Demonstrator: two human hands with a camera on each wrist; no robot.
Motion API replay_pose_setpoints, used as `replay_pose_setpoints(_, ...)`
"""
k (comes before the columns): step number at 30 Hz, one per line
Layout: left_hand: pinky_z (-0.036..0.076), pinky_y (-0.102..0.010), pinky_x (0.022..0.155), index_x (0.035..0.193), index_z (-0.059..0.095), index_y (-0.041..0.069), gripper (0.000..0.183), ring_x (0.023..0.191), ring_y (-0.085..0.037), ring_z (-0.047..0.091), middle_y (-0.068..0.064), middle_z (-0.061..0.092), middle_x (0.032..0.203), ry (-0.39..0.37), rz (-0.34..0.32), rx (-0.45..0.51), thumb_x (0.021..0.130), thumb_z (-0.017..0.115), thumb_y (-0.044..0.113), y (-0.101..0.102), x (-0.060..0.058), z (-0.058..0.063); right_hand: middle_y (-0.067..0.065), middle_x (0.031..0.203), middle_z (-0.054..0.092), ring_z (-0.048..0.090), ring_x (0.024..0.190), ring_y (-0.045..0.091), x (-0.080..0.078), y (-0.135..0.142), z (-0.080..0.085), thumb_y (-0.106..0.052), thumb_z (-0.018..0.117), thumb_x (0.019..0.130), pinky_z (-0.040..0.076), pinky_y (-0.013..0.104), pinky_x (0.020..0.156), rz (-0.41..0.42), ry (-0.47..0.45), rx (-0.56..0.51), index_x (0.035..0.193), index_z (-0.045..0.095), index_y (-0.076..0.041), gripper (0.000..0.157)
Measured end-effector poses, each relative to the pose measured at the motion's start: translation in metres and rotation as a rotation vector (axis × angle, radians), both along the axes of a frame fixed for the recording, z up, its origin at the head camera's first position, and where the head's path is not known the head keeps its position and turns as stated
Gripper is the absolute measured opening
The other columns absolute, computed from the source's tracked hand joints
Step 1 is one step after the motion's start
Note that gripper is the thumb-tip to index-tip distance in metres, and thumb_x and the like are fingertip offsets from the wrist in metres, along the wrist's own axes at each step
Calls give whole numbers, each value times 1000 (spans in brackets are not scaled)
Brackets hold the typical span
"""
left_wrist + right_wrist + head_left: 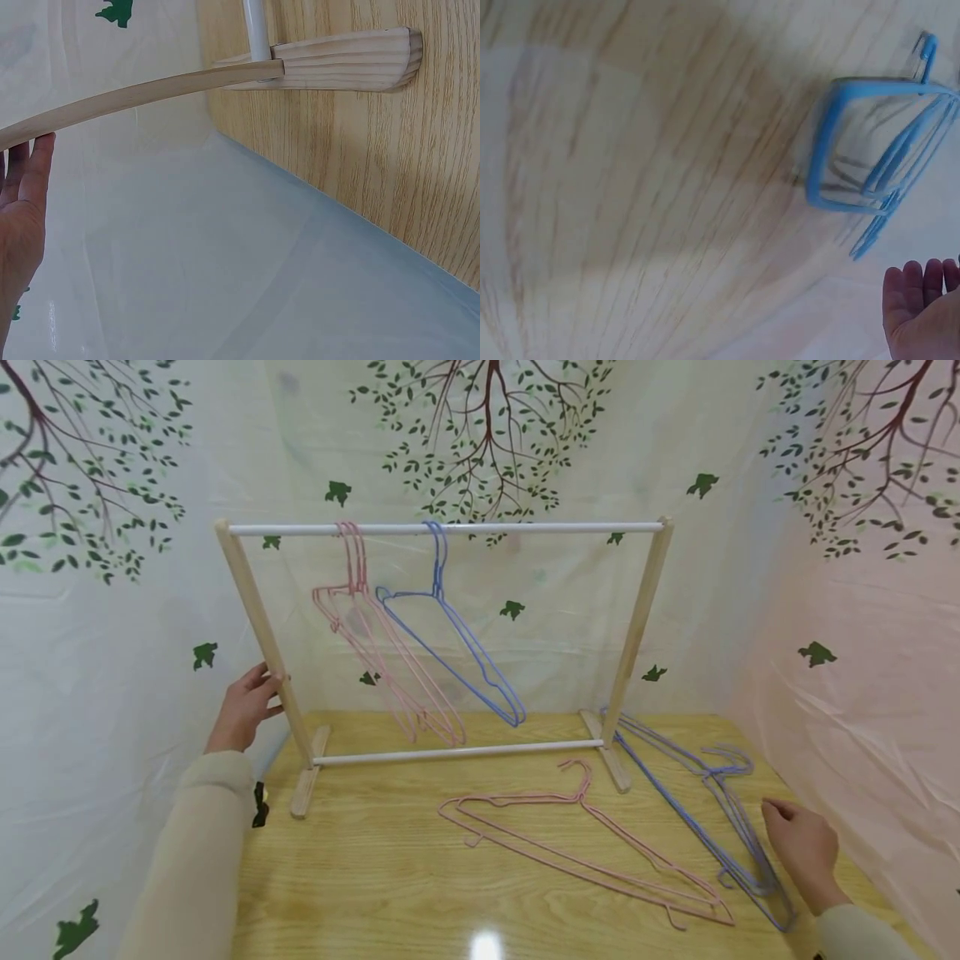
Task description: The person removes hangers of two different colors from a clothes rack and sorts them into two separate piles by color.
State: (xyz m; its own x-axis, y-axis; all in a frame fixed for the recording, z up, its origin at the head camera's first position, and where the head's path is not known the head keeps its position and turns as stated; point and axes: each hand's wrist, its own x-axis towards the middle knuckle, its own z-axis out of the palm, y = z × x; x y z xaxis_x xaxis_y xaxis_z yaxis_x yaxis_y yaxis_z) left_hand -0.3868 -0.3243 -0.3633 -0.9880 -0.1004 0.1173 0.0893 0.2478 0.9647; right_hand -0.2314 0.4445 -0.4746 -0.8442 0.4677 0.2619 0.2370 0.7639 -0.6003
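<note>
My left hand [243, 710] is at the left wooden post of a small clothes rack [442, 529], its fingers around the post at mid-height. In the left wrist view, the fingertips [46, 144] meet the post's edge. Pink hangers [363, 589] and blue hangers [437, 597] hang from the white top bar. Two more pink hangers [525, 799] lie overlapped before the rack. Blue-violet hangers [678, 814] lie stacked at the right. Beside that stack is my right hand [806, 847], loosely curled and holding nothing; its relaxed fingers [913, 289] show in the right wrist view.
The rack's feet [302, 793] stand on a wood-grain table [360, 877]. Plastic sheets [585, 635] printed with branches and leaves enclose the back and sides. A small black item [260, 806] sits at the left table edge.
</note>
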Motion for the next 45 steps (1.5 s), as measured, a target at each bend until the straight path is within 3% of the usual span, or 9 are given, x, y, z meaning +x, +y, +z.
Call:
replay_pose_setpoints(10,35,-56,109,160,17,15,66,140,-40,33,-22,36,148,11,-3,2,105,42,44,-1,-4,-1,28,118,63,55,108,51,-3,-9,4,-31,48,102,43,58,86,-5,25,-66,121,66,7,46)
replay_pose_setpoints(16,35,-56,110,160,17,16,66,140,-40,33,-20,38,146,12,-10,18,105,42,42,0,-3,-2,24,111,68,59,106,47,-13,-21,8,-33,53,101,45,53,85,1,64,-64,119,69,5,45)
replay_pose_setpoints(22,35,-57,110,160,18,15,65,140,-40,33,-16,41,140,14,-15,34,106,43,41,0,-4,-2,24,110,68,62,102,43,-26,-51,24,-36,52,102,48,45,79,87,95,-58,121,68,4,46)
replay_pose_setpoints(26,35,-57,109,160,18,15,65,139,-40,34,-16,42,140,14,-6,29,106,43,40,0,-4,-2,21,104,71,63,92,36,-38,-83,40,-34,54,102,47,36,71,164,169,-26,118,70,2,43)
replay_pose_setpoints(33,36,-56,109,160,18,15,65,138,-40,34,-19,40,143,9,1,23,106,43,40,1,-4,-1,17,108,71,64,95,28,-64,-153,79,-35,56,102,50,32,73,297,225,-91,120,71,-3,40)
replay_pose_setpoints(38,36,-56,109,160,18,16,64,139,-40,34,-18,40,143,10,3,16,106,43,40,1,-5,-2,14,105,72,65,93,25,-84,-204,112,-28,60,101,51,34,76,426,299,-101,117,73,-3,33)
replay_pose_setpoints(45,37,-57,108,160,17,16,64,138,-40,34,-19,40,144,24,0,0,106,41,40,0,-6,-4,12,111,71,65,97,26,-101,-273,161,-28,62,100,54,42,84,570,300,-139,120,72,-5,32)
